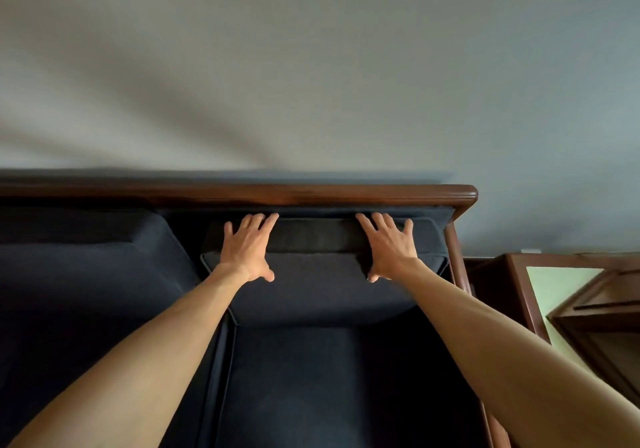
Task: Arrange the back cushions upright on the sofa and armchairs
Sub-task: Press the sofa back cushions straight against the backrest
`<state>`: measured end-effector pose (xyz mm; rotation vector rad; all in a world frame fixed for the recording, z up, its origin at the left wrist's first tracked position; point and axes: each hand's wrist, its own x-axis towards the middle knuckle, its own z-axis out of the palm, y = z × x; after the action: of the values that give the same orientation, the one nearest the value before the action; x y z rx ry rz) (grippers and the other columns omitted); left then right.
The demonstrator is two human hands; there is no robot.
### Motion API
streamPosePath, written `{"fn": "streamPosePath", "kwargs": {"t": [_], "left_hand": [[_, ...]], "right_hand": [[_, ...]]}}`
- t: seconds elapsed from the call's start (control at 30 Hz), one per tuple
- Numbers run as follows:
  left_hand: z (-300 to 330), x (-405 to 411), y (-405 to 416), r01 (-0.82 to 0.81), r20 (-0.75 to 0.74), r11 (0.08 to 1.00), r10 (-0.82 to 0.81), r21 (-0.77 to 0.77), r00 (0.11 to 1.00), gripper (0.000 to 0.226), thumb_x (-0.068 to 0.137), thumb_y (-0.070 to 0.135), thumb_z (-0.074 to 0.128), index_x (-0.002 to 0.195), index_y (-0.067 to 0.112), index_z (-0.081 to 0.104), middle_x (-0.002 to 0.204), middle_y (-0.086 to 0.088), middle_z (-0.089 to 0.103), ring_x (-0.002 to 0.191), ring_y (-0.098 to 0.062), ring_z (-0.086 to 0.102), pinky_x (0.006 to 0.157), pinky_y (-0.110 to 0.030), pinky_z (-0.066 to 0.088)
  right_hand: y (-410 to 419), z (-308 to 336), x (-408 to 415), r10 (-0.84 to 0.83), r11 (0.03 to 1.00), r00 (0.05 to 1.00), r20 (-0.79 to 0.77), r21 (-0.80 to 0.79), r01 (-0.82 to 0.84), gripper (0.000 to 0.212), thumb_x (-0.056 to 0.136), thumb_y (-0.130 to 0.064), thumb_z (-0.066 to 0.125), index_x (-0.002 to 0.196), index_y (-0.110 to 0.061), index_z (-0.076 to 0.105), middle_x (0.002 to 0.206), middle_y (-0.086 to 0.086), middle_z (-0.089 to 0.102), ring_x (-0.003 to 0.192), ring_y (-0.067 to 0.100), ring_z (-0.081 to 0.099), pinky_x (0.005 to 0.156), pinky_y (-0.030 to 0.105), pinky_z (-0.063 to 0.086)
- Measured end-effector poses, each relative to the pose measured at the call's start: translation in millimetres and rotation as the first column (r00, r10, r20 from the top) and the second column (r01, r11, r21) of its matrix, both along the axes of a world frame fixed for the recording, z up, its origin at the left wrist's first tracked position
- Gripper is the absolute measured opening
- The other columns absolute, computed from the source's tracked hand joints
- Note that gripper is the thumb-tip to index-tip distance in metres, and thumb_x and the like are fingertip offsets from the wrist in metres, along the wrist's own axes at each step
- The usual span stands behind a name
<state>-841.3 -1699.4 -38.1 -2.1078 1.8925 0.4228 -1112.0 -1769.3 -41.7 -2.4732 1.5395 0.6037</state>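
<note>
Both hands (313, 248) press upright cushion (322, 288)

The back cushion (322, 285) is covered in matt dark-blue cloth; the sofa frame (311, 194) is made of glossy brown wood

We see the right back cushion (322, 285) standing on the seat cushion (346, 385), against the sofa's back rail (242, 194). Another back cushion (86, 257) stands left; a side table (519, 295) right, the wall (311, 67) behind.
</note>
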Motion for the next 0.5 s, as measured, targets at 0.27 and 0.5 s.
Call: {"fn": "streamPosePath", "kwargs": {"t": [0.27, 0.5], "left_hand": [[10, -16, -1, 0.068, 0.036, 0.989, -0.064, -0.131, 0.997, 0.107, 0.041, 0.049, 0.090, 0.132, 0.026, 0.038, 0.128, 0.007, 0.047, 0.118, -0.019, 0.045, 0.087, -0.046, 0.033], [11, -38, 7, 0.148, 0.047, 0.974, -0.142, -0.169, 0.989, 0.102, 0.041, 0.052, 0.087, 0.128, 0.025, 0.041, 0.124, 0.009, 0.049, 0.112, -0.017, 0.048, 0.081, -0.043, 0.032]], "right_hand": [[3, 8, -21, 0.060, 0.991, 0.998, 0.017, -0.120, -0.058, 0.116, 0.054, -0.056, 0.087, 0.146, -0.020, 0.027, 0.135, 0.000, 0.044, 0.127, 0.024, 0.041, 0.097, 0.054, 0.030], [22, 9, -48, 0.028, 0.984, 0.998, 0.056, -0.176, -0.018, 0.103, 0.055, -0.055, 0.083, 0.140, -0.019, 0.037, 0.129, 0.000, 0.050, 0.120, 0.025, 0.046, 0.088, 0.051, 0.033]]}}
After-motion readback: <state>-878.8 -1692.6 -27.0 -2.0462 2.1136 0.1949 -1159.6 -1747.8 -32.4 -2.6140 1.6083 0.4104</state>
